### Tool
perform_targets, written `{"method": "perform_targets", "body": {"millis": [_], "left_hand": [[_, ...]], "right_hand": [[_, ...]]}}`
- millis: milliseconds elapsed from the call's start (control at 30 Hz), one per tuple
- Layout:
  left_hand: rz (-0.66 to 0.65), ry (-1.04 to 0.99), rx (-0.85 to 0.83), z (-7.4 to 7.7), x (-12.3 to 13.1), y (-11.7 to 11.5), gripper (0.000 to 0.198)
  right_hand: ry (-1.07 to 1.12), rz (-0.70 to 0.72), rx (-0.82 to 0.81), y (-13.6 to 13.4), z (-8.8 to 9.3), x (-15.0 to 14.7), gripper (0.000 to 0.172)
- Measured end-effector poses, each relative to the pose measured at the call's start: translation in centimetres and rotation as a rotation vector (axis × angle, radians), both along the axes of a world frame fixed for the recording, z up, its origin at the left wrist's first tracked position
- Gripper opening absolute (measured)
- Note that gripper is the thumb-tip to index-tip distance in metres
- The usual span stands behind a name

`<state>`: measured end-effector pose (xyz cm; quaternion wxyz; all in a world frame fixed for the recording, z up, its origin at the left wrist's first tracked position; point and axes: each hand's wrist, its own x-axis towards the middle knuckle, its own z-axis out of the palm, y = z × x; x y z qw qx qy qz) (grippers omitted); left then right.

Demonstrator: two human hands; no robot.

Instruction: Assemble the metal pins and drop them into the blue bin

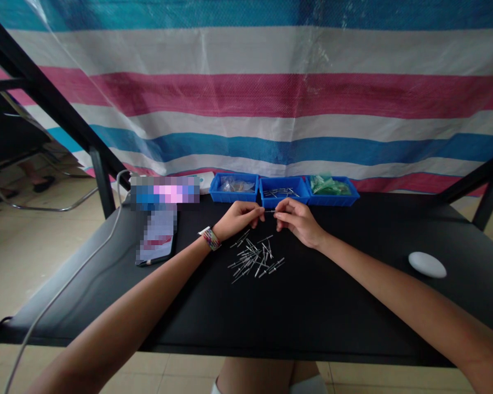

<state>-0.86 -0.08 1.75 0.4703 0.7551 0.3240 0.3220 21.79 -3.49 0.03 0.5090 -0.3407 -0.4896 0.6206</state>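
Observation:
Between my two hands a thin metal blind rivet (270, 211) lies level, in front of the middle blue bin (282, 200). The fingers of my left hand (239, 217) pinch its left end. My right hand (299, 220) is closed on the other end with thumb and fingertips. Just below my hands, a loose pile of blind rivets (252, 257) is scattered on the black table (320, 312), pointing in many directions. More rivets (280, 192) lie inside the middle bin. My fingertips hide both ends of the held rivet.
The left blue bin (234, 196) holds a clear plastic bag; the right blue bin (337, 201) holds a green one (330, 185). A phone (158, 235) and a white cable (80, 268) are at left. A white rounded object (427, 265) sits at right. A striped sheet (246, 93) hangs behind.

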Motion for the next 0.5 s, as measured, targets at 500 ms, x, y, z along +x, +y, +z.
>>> {"method": "perform_targets", "body": {"millis": [500], "left_hand": [[-0.033, -0.035, -0.058, 0.27, -0.07, -0.08, 0.039]], "right_hand": [[0.0, 0.034, 0.001, 0.21, -0.45, 0.05, 0.026]]}}
